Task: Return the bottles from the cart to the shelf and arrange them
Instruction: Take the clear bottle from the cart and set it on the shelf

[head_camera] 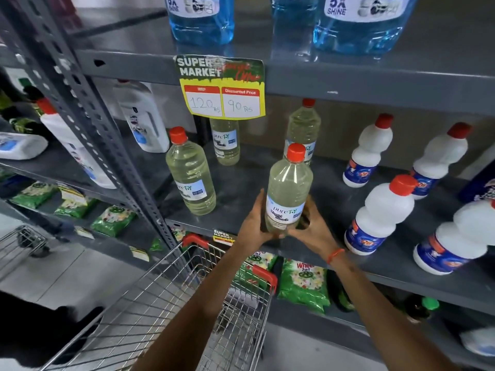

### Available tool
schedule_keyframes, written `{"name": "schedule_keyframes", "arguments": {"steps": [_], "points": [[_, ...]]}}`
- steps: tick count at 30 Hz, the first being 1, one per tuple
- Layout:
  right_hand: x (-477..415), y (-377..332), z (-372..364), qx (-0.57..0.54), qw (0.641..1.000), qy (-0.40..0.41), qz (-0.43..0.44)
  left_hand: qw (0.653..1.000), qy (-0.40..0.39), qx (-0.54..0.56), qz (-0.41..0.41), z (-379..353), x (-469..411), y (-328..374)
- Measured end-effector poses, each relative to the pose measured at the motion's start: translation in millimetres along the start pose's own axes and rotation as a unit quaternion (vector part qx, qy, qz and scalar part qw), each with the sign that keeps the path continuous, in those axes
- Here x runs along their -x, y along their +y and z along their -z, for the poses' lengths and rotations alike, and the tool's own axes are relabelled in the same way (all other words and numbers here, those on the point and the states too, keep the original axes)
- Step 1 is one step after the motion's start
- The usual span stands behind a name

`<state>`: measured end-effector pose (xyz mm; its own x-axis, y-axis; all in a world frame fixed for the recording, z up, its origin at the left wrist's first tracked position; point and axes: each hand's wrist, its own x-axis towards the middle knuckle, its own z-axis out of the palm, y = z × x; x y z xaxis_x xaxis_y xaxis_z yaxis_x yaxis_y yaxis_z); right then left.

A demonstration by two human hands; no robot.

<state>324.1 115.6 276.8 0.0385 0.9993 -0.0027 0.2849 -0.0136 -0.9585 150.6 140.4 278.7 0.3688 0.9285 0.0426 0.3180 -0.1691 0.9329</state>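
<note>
A clear bottle of pale yellow liquid with a red cap (288, 188) stands upright at the front edge of the grey shelf (375, 266). My left hand (253, 223) and my right hand (313, 227) clasp its lower part from both sides. Three more such bottles stand on the same shelf: one to the left (190, 172), one behind the price tag (225, 141), one directly behind the held bottle (304, 129). The wire cart (171, 298) with red corners sits below my arms, and its visible part holds no bottles.
Several white bottles with red caps (380, 210) stand on the shelf to the right. Large blue-liquid bottles (359, 25) fill the shelf above. A price tag (222, 88) hangs from that shelf's edge. Green detergent packs (304, 285) lie on the shelf below. A slotted upright post (88, 113) rises at left.
</note>
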Motion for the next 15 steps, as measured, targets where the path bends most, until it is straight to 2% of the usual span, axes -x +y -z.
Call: {"name": "schedule_keyframes", "arguments": {"steps": [2, 4, 6, 8, 11, 15], "points": [[6, 3, -11, -0.035, 0.998, 0.051, -0.022, 0.999, 0.046, -0.013, -0.024, 6, 14, 0], [9, 6, -25, -0.037, 0.993, 0.104, -0.040, 0.981, 0.183, -0.033, -0.057, 14, 32, -3], [8, 10, -38, -0.028, 0.988, 0.142, -0.049, 0.932, 0.357, -0.041, -0.054, 25, 46, -10], [6, 15, -50, -0.024, 0.983, 0.172, -0.051, 0.895, 0.444, -0.040, -0.006, 43, 47, -18], [6, 13, -59, -0.015, 0.977, 0.206, -0.061, 0.893, 0.439, -0.025, 0.094, 75, 31, -37], [5, 15, -62, 0.009, 0.972, 0.224, -0.067, 0.920, 0.362, -0.034, 0.144, 100, 14, -50]]}}
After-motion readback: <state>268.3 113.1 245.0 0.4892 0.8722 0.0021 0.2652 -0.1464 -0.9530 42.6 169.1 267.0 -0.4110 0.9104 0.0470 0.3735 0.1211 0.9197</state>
